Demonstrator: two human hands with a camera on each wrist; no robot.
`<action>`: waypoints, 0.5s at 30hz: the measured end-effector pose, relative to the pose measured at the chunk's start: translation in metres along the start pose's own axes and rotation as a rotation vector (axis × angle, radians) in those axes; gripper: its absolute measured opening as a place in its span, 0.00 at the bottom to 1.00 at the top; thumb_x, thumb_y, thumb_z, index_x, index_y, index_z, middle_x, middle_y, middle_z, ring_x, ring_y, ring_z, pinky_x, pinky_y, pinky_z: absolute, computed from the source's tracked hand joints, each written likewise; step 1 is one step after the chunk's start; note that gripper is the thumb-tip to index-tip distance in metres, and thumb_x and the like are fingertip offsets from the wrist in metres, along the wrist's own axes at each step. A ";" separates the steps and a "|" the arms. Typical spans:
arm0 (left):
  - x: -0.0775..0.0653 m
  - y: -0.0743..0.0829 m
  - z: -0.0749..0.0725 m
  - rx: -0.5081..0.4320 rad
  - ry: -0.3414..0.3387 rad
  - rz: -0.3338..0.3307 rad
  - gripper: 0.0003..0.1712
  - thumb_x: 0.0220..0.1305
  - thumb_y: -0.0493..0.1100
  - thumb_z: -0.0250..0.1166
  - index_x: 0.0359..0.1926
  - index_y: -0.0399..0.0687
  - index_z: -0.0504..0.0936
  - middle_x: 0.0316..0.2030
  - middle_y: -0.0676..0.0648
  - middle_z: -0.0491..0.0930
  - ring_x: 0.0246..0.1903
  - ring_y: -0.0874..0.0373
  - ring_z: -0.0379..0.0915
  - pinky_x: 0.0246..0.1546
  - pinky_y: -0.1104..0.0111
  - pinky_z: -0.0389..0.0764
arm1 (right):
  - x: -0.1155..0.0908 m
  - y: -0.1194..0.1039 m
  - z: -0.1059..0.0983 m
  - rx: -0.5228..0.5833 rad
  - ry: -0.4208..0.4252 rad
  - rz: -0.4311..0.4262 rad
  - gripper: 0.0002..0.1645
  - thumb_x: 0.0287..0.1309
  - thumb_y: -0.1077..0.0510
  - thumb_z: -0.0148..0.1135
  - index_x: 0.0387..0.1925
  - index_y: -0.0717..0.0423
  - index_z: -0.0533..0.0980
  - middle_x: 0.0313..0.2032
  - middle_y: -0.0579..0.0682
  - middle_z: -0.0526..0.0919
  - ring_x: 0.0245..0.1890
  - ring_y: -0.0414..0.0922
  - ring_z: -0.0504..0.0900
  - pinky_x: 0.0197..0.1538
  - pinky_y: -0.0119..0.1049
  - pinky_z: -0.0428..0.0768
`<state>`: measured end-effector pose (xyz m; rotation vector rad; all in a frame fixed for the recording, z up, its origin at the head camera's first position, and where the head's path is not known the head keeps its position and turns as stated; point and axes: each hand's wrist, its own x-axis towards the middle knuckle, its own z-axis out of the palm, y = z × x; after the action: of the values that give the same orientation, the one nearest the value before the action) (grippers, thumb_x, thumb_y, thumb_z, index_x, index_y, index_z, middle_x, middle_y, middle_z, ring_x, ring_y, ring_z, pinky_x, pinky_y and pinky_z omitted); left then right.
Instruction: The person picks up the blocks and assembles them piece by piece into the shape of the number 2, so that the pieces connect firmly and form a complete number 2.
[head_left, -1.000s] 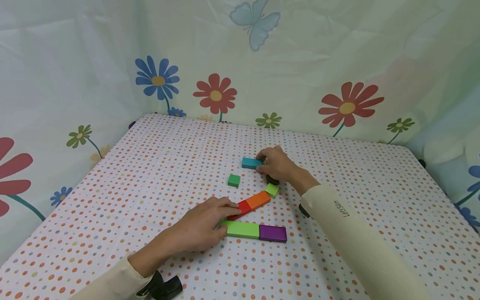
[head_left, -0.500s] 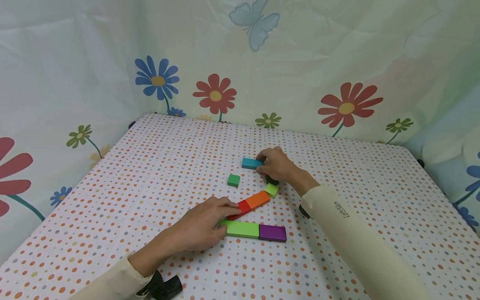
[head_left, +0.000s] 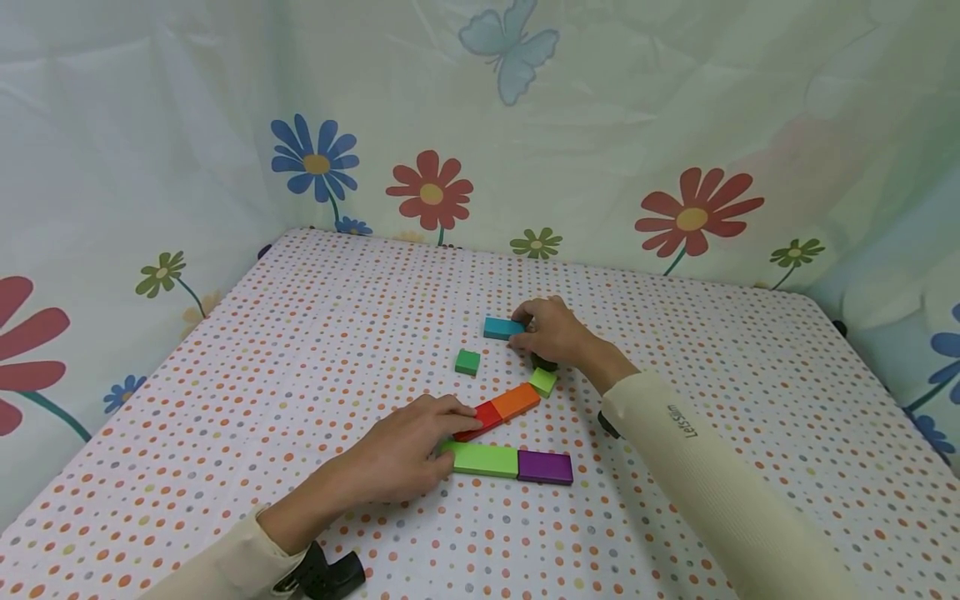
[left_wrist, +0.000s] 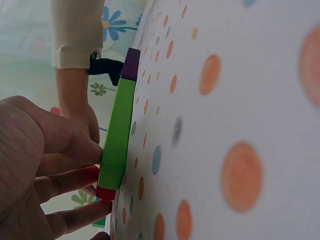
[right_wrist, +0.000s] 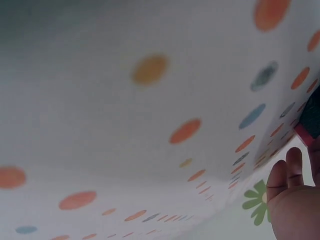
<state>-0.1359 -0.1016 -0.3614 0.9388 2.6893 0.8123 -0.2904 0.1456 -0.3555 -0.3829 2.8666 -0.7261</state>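
Note:
My left hand point(head_left: 405, 450) grips the left corner of the laid-out blocks, thumb at the light green block point(head_left: 483, 459) and index finger on the red block point(head_left: 481, 419). The left wrist view shows the thumb against the long green block point(left_wrist: 118, 131), with other fingers around its red end point(left_wrist: 106, 193). Farther back, my right hand point(head_left: 557, 330) pinches the right end of a blue block point(head_left: 502, 328) lying on the table. In the right wrist view, a red edge point(right_wrist: 304, 135) and a dark block point(right_wrist: 312, 115) show by the right hand's fingers point(right_wrist: 294, 167).
A purple block point(head_left: 545, 467) abuts the light green one. An orange block point(head_left: 516, 402) continues the slanted red one, with a small lime block point(head_left: 543, 382) at its far end. A small green block point(head_left: 467, 362) lies apart. The table has a dotted cloth point(head_left: 360, 333); a flowered curtain point(head_left: 585, 150) stands behind.
Both hands and the blocks hold nearly the same places. The right hand's fingers shift slightly on the blue block.

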 end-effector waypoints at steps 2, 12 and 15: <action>0.000 0.000 0.000 0.002 0.000 -0.001 0.26 0.65 0.35 0.59 0.64 0.50 0.81 0.63 0.54 0.75 0.62 0.54 0.69 0.59 0.54 0.73 | 0.000 0.000 0.000 0.006 -0.008 -0.006 0.23 0.66 0.53 0.65 0.59 0.59 0.77 0.51 0.55 0.80 0.54 0.51 0.71 0.60 0.49 0.74; 0.000 -0.001 0.000 0.005 -0.002 0.005 0.26 0.65 0.35 0.59 0.64 0.50 0.81 0.63 0.53 0.75 0.61 0.54 0.69 0.58 0.55 0.73 | -0.001 0.007 -0.006 0.026 0.017 -0.101 0.30 0.75 0.46 0.51 0.66 0.62 0.74 0.58 0.60 0.80 0.56 0.55 0.75 0.62 0.54 0.73; 0.001 -0.001 0.001 0.000 -0.002 0.004 0.26 0.65 0.35 0.59 0.64 0.50 0.81 0.63 0.53 0.75 0.62 0.53 0.69 0.59 0.54 0.73 | -0.005 0.008 -0.009 0.034 0.067 -0.129 0.30 0.77 0.46 0.49 0.65 0.63 0.75 0.61 0.60 0.79 0.59 0.57 0.72 0.64 0.56 0.72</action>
<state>-0.1365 -0.1015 -0.3625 0.9453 2.6862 0.8120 -0.2888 0.1576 -0.3514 -0.5527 2.9092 -0.8233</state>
